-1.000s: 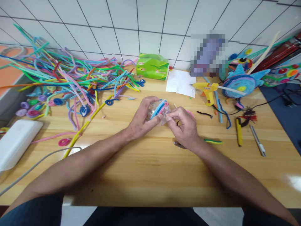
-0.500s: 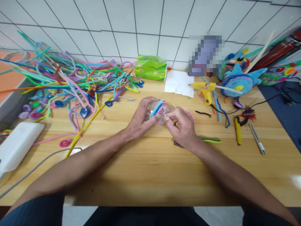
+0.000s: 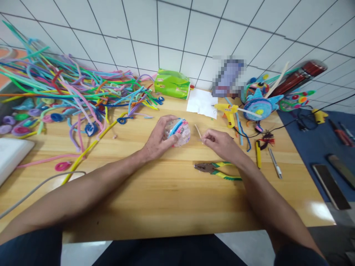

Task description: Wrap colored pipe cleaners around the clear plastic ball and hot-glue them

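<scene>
1. Head view: the left hand (image 3: 160,138) is curled around a clear, rounded piece (image 3: 184,136) with blue and pink strips, gripping it between thumb and fingers above the middle of the surface (image 3: 155,199).
2. To its right, well apart from that piece, the right hand (image 3: 219,143) has its fingers curled in toward the thumb. Its fingertips meet the near end of a thin beige stick (image 3: 197,130); whether they pinch it, I cannot tell.
3. Just nearer than the right hand lie pliers (image 3: 206,167) with green and yellow handles, partly hidden by the right forearm.
4. Beyond the hands are a green packet (image 3: 172,84), a white sheet (image 3: 202,104) and a yellow glue gun (image 3: 227,113).
5. Farther right stands a round blue craft figure (image 3: 257,108); nearer, a yellow cutter (image 3: 258,154) lies beside a silver one (image 3: 275,163).
6. On the left, many-coloured fuzzy stems (image 3: 83,87) spread in a tangled heap, with a pink coil (image 3: 63,166) on the near side.
7. A tiled wall (image 3: 141,33) rises at the far edge.
</scene>
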`<move>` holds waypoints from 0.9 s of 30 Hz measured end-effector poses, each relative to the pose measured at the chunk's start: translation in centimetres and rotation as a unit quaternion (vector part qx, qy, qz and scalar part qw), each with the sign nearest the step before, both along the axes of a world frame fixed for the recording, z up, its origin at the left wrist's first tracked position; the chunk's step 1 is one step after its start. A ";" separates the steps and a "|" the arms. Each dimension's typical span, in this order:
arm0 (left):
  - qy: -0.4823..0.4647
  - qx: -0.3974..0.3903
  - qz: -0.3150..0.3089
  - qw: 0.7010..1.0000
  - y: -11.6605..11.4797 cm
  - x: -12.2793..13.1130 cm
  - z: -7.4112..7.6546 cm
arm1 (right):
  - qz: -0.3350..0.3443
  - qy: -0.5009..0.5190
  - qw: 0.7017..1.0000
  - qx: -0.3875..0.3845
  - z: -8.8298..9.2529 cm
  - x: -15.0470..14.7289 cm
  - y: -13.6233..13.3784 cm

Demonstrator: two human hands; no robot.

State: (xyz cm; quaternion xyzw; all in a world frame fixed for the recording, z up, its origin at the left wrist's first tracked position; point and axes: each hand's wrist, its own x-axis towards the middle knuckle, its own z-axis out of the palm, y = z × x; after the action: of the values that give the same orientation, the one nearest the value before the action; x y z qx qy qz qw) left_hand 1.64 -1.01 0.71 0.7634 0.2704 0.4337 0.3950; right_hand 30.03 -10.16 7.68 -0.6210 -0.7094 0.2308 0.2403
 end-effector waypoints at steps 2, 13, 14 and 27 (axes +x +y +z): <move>-0.005 0.011 0.002 1.000 0.2 0.1 -0.2 | 0.025 -0.004 0.999 0.023 -1.1 0.6 -0.9; -0.021 0.011 -0.005 1.000 0.4 0.4 -0.7 | -0.392 -0.045 0.917 0.060 -3.2 9.1 2.2; -0.019 0.010 -0.006 1.000 0.4 0.5 -0.7 | -0.396 -0.039 0.916 0.057 -3.3 9.4 3.0; -0.030 -0.002 -0.009 1.000 0.7 0.7 -0.5 | -0.233 0.086 0.968 0.024 1.4 8.7 6.0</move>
State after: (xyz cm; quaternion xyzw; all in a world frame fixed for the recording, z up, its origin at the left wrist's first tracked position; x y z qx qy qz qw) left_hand 2.34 -0.30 0.20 0.7516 0.2528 0.4521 0.4084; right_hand 38.69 -4.12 9.10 -0.7409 -0.5274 0.2039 0.3624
